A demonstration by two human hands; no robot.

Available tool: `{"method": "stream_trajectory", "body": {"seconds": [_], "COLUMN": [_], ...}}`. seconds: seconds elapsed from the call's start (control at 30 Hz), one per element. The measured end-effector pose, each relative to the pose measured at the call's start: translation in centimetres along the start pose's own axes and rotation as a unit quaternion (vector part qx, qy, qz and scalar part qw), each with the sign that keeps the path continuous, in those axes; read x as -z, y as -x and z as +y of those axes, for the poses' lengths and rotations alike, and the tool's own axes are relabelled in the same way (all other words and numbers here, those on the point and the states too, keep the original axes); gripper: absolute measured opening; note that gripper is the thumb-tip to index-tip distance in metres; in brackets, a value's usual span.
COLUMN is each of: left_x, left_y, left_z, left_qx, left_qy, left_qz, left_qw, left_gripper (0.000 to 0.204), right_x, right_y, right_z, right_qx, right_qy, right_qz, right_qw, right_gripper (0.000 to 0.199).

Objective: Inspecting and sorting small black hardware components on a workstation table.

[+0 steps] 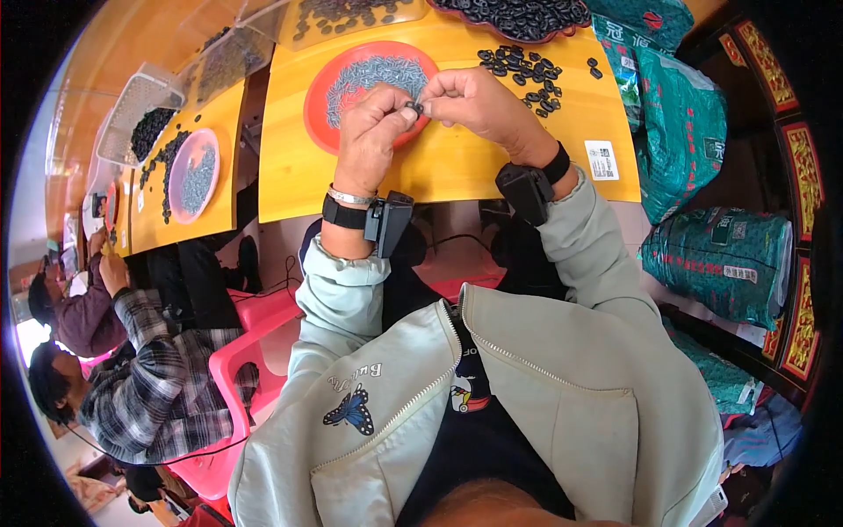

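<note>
My left hand [371, 136] pinches a small black plastic piece [414, 108] between thumb and fingertips, above the near right part of a round red plate [315, 110]. Many small grey screw-like pieces [351, 82] lie heaped in this plate. Close against the black piece, my right hand [481, 104] has its thumb and forefinger pressed together; whatever is between them is too small to make out. Loose black pieces [543, 73] of a rounded shape are scattered on the yellow table [562, 132] beyond my right hand.
A dark red tray [562, 35] heaped with black pieces and a clear bin [329, 26] stand at the far side. Green sacks [680, 123] line the right. At left, co-workers [167, 369] sit by another table with a pink bowl [178, 198] and a white basket [132, 97].
</note>
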State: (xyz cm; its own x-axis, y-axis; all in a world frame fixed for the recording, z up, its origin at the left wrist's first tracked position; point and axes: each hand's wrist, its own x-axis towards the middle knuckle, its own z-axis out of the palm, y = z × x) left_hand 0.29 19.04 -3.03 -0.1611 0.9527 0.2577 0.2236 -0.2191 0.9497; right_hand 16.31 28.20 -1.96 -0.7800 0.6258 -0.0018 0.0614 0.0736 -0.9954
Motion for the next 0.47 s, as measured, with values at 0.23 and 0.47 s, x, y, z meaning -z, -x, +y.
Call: {"method": "stream_trajectory", "body": {"seconds": [0.23,0.47], "left_x": [-0.5,-0.8], "left_y": [0.2,0.4], "left_z": [0.9,0.2], "left_qx": [0.094,0.120], "left_qy": [0.161,0.248], "left_qz": [0.001,0.024], "left_qw": [0.982,0.961], "left_gripper": [0.010,0.012], "right_x": [0.3,1.1], "right_y": [0.0,0.2], "right_z": [0.2,-0.5], "right_qx": [0.014,-0.024], "right_qy": [0.012,0.006], "right_qz": [0.010,0.014], "right_qw": [1.000,1.000], "right_gripper": [0.014,0.013]}}
